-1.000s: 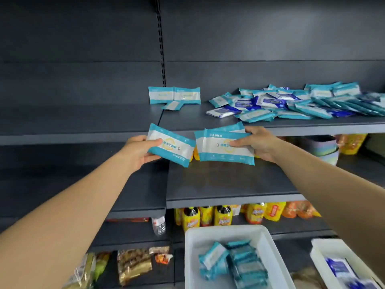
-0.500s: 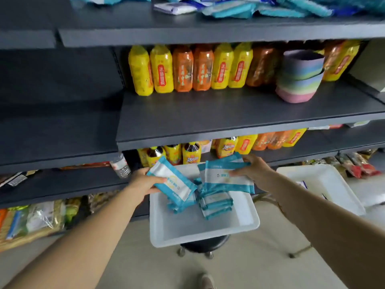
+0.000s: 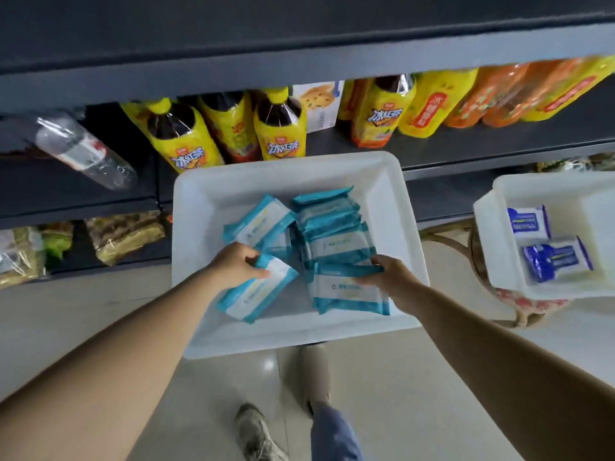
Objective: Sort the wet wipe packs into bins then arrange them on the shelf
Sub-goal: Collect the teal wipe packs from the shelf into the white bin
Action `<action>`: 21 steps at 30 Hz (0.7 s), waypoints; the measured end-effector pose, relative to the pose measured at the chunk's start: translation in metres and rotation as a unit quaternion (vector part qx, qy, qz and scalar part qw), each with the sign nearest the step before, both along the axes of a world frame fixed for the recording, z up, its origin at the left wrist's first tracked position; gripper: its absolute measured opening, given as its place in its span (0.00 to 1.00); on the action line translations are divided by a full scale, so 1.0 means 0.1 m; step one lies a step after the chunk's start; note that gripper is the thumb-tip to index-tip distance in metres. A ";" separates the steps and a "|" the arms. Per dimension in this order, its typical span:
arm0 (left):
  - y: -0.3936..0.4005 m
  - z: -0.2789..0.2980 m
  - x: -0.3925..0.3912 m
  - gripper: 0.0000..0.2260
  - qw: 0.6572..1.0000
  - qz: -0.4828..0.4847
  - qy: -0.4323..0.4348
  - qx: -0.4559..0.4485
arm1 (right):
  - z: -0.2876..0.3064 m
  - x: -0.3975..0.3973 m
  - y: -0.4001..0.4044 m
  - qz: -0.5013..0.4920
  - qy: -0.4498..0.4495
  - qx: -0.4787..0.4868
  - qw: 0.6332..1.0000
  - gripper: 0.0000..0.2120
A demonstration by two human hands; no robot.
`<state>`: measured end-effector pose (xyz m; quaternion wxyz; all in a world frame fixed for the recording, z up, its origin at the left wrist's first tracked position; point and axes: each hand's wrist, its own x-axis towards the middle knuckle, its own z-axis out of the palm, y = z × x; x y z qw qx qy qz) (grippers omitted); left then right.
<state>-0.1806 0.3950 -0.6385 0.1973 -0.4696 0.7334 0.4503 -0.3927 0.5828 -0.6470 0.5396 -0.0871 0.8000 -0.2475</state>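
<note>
Sorting stage, mid-way by my reading. Landmark: the large white bin (image 3: 396, 207) below the drinks shelf (image 3: 466, 151). Left hand (image 3: 234, 266) is over the bin's near-left part, grip curled round a teal wipe pack (image 3: 256, 294), thumb on top, the pack tilted and low over the floor of the bin; I cannot tell whether it already rests there. Right hand (image 3: 391, 277) is at the bin's near-right part, fingers pinching the edge of a second teal pack (image 3: 349, 291) that lies on or just above a stack of teal packs (image 3: 332, 234) running toward the bin's far wall. Well right of the bin, a smaller white bin (image 3: 499, 247) holds two dark-blue wipe packs (image 3: 555, 261). I judge: both colours have started to be separated, these two teal packs are about to be released. Whether loose packs remain elsewhere is out of view. Shelf arrangement not yet begun as far as this view shows.
</note>
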 end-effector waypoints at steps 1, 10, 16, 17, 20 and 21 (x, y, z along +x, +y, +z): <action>0.01 -0.10 -0.03 0.17 0.999 -0.030 -0.019 0.011 | -0.08 0.00 0.00 0.004 -0.005 0.010 1.000 0.15; 0.07 -0.37 -0.25 0.12 0.991 -0.110 -0.073 0.033 | -0.32 -0.07 -0.01 0.031 0.003 0.019 0.999 0.12; 0.09 -0.50 -0.26 0.11 0.989 -0.120 -0.086 0.032 | -0.35 -0.10 0.02 0.038 0.012 0.012 0.999 0.12; 0.10 -0.51 -0.25 0.11 0.989 -0.118 -0.084 0.031 | -0.35 -0.10 0.03 0.042 0.016 0.011 0.999 0.12; 0.11 -0.53 -0.25 0.11 0.990 -0.115 -0.081 0.023 | -0.35 -0.07 0.06 0.050 0.031 0.014 0.998 0.15; 0.11 -0.52 -0.24 0.11 0.990 -0.114 -0.079 0.022 | -0.35 -0.07 0.07 0.047 0.033 0.013 0.998 0.16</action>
